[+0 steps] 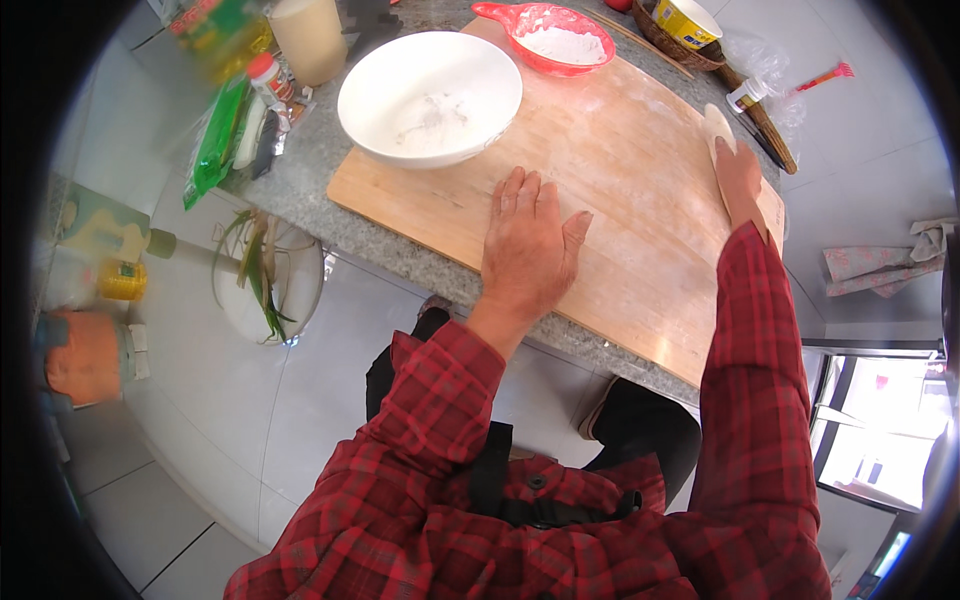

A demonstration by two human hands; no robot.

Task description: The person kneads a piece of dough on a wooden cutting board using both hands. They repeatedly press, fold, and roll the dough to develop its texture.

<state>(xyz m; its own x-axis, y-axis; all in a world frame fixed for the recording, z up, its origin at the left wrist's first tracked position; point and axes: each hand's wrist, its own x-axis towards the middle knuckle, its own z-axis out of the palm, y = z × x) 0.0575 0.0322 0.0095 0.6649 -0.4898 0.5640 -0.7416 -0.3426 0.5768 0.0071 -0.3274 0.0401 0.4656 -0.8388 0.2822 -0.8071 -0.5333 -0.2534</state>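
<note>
A floured wooden board (615, 187) lies on the stone counter. My left hand (529, 240) rests on its near part, palm down, fingers fairly straight and thumb apart, with nothing in it. At the board's right side, my right hand (739, 176) is on a long, pale, flat piece (718, 127), perhaps dough; whether the fingers close around it cannot be made out. A large white bowl (427, 97) with some flour inside stands over the board's left corner. Behind it, a red plastic scoop (562, 46) holds white flour.
Behind the board lie chopsticks (641, 45) and a wicker basket (675, 41) with a yellow tub. A wooden stick (761, 120) and a small white bottle (748, 94) are at the right. A green packet (217, 142) and a red-capped jar (270, 79) stand left of the bowl.
</note>
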